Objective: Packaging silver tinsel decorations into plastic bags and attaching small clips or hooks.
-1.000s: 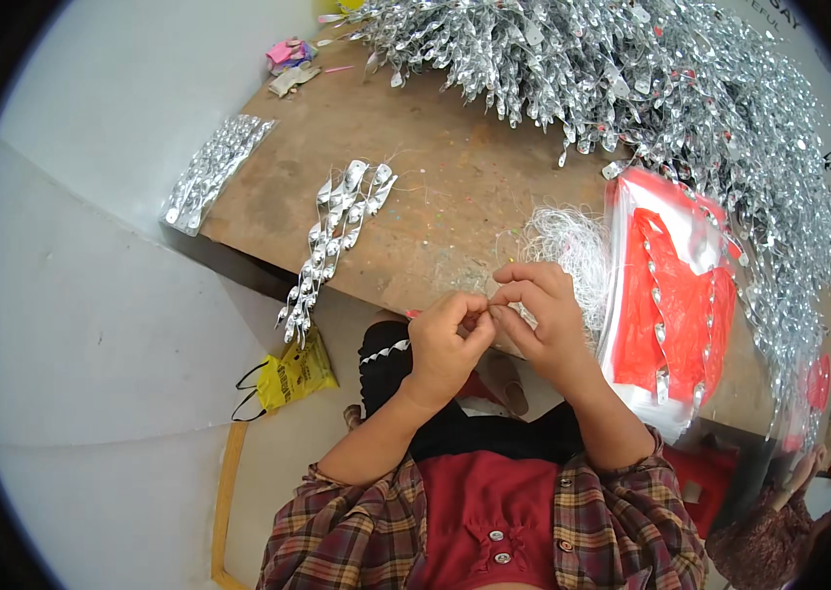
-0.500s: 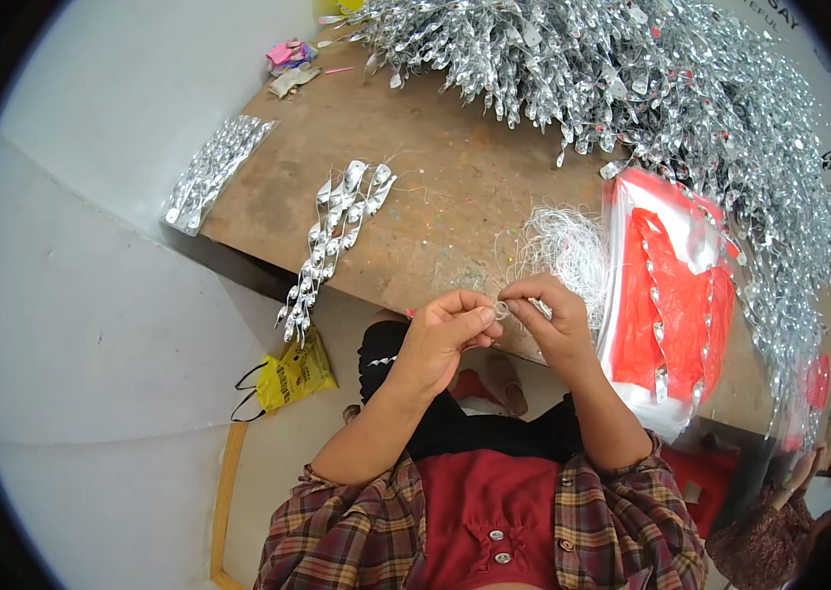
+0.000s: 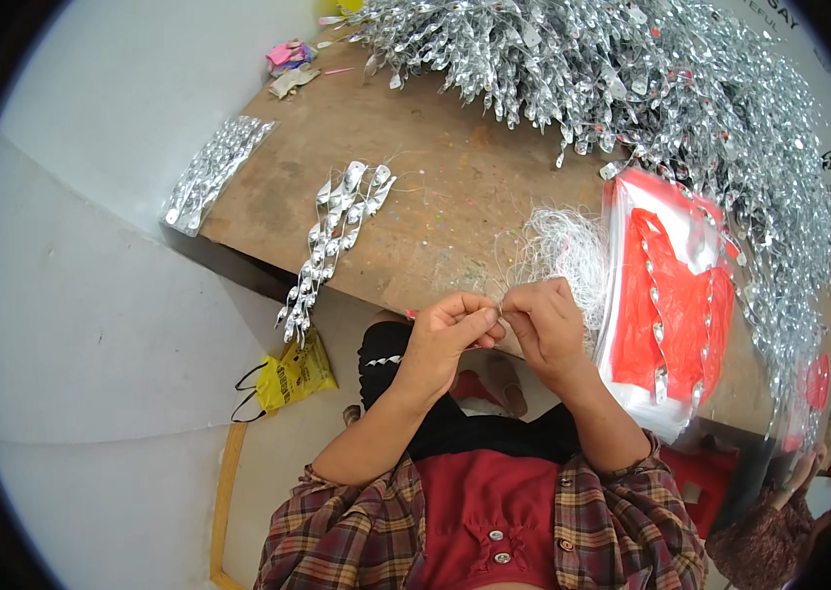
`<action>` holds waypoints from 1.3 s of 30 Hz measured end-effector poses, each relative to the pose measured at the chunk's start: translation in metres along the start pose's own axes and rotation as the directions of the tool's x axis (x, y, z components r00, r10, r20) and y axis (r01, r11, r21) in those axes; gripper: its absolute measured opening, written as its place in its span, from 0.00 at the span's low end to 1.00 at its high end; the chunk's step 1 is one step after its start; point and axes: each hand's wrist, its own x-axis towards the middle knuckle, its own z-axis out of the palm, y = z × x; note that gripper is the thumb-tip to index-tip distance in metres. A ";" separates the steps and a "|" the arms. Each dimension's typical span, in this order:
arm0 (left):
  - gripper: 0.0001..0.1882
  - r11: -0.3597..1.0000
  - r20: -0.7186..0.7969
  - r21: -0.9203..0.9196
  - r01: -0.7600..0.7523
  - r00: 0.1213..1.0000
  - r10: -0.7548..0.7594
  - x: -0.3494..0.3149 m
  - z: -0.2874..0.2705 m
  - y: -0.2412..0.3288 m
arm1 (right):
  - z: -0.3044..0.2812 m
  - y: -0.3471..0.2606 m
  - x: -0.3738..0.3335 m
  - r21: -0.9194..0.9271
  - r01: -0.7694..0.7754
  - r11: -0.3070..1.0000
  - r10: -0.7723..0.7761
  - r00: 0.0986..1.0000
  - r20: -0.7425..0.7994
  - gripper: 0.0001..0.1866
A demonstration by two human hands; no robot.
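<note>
left hand [image 3: 442,341] and right hand [image 3: 551,332] pinch a thin thread [image 3: 501,308] between them by the bench [image 3: 435,221], near the tangled white string [image 3: 571,248]; this looks like tying, and the next move likely calls for a steady pull.

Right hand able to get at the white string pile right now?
Likely yes: the white string pile lies just beyond the right hand, nothing visibly between, though its fingers seem to pinch a thin strand.
</note>
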 end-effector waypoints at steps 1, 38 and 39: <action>0.06 1.000 0.007 0.000 0.007 1.000 -0.007 -0.001 0.002 0.001 | -0.001 0.000 0.000 0.005 -0.011 1.000 0.011 1.000 -0.004 0.06; 0.11 0.240 0.114 0.917 -0.318 0.786 0.607 0.038 -0.038 0.029 | -0.022 0.043 0.010 0.862 -0.409 0.299 0.707 0.701 0.088 0.05; 0.11 0.175 0.095 0.948 -0.264 0.763 0.640 0.051 -0.040 0.043 | -0.019 0.038 0.008 0.838 -0.437 0.326 0.680 0.724 0.114 0.07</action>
